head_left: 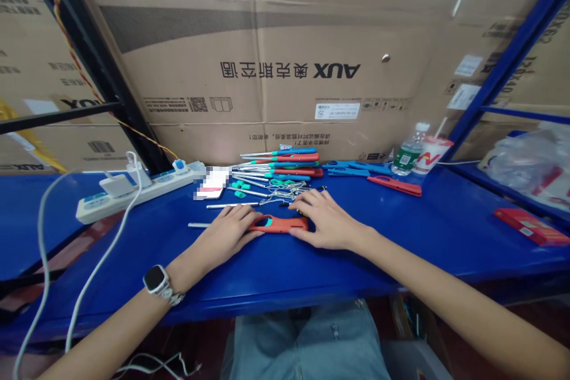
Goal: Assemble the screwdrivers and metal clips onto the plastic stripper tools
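An orange long-nosed lighter (280, 225) lies lengthwise on the blue table, its metal tube poking out to the left. My left hand (229, 228) is closed around its front part near the trigger opening, where a bit of teal shows. At the handle's rear end, my right hand (327, 219) holds it between thumb and fingers. Just behind both hands are loose metal tubes (249, 191), small teal parts (240, 186) and a tangle of thin wires and parts (287, 190). Farther back, finished-looking lighters (285, 164) with blue and red handles are stacked.
Blue handle shells (356, 167) and a red shell (394, 185) lie right of the pile. A water bottle (407, 151) and a cup with straw (431, 154) stand behind them. A power strip (142, 190) with white cables is at left, a red box (532, 227) at right.
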`<state>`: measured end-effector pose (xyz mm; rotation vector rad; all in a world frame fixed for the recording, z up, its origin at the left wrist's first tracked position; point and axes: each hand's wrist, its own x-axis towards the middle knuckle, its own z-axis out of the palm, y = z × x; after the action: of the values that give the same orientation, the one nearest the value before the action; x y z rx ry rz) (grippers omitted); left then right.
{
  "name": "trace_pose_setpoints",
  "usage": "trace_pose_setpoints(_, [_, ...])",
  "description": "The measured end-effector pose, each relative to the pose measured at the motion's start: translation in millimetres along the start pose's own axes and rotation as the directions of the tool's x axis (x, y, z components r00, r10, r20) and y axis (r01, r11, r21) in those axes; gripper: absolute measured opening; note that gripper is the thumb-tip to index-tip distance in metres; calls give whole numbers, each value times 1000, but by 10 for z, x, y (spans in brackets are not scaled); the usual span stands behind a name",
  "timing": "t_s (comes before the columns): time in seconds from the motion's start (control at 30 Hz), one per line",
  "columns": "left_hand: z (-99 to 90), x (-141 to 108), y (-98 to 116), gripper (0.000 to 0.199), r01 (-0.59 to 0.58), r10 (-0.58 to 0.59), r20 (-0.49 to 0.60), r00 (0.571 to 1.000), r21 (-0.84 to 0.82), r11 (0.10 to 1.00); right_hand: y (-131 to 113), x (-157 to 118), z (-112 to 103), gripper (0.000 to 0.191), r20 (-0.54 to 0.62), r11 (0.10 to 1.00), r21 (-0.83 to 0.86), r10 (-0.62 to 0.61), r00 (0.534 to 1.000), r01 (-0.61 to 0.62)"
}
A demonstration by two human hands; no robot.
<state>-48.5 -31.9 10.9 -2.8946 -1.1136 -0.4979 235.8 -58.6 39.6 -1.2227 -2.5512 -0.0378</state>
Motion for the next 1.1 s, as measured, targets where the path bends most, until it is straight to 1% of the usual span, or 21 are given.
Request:
trace_pose_setpoints(0.03, [-8,18,16,36,7,-7,-7,1000,-4,1000,-3,48,31,39,18,999,30,-37,999,36])
trace_pose_setpoints(0.1, [-43,65,26,38,32,-32,-34,999,-14,999,17,141,72,35,35,995,62,-84,996,82])
trace_pose_setpoints(0.17, [-105,139,-15,39,46,-47,-79,996,-22,999,84,228,56,33,-2,991,74,-108,994,108])
trace_pose_setpoints(0.27, [-236,337,-180,39,35,-37,-156,987,-16,999,296,358,-96,34,-85,992,50,-115,990,120])
trace_pose_setpoints(0.37, [-376,674,-414,26,24,-19,-197,980,26,999,642,538,-328,33,-130,998,43,-46,990,53])
trace_pose_setpoints(0.43, [-446,963,-570,24,47,-41,-236,971,18,999,926,707,-455,34,-132,999,51,-8,991,15])
trace_pose_setpoints(0.5, [-475,1270,-713,23,59,-54,-251,967,14,998,1217,906,-519,35,-148,997,74,35,988,-24])
trace_pose_setpoints(0.53, [-471,1419,-780,24,74,-67,-253,965,20,997,1353,1009,-524,34,-149,994,92,64,987,-50])
trace_pose_setpoints(0.6, [-428,1681,-902,28,115,-104,-247,964,31,993,1588,1198,-489,31,-115,990,127,81,990,-66])
trace_pose_setpoints(0.7, [-311,1934,-1052,27,179,-160,-251,955,55,982,1808,1383,-392,27,-108,989,109,112,988,-101])
trace_pose_setpoints(0.77, [-232,2003,-1117,28,187,-167,-233,958,64,980,1861,1420,-344,27,-106,989,92,123,987,-113])
trace_pose_setpoints(0.87, [-158,2008,-1159,28,178,-164,-218,962,47,983,1845,1382,-322,24,-143,989,70,140,980,-132])
trace_pose_setpoints(0.97, [-142,1966,-1157,26,191,-184,-232,955,6,982,1796,1308,-321,23,-203,982,38,191,960,-187])
trace_pose_setpoints(1.1, [-157,1901,-1129,27,174,-167,-226,960,13,985,1762,1219,-289,26,-224,969,45,248,943,-244])
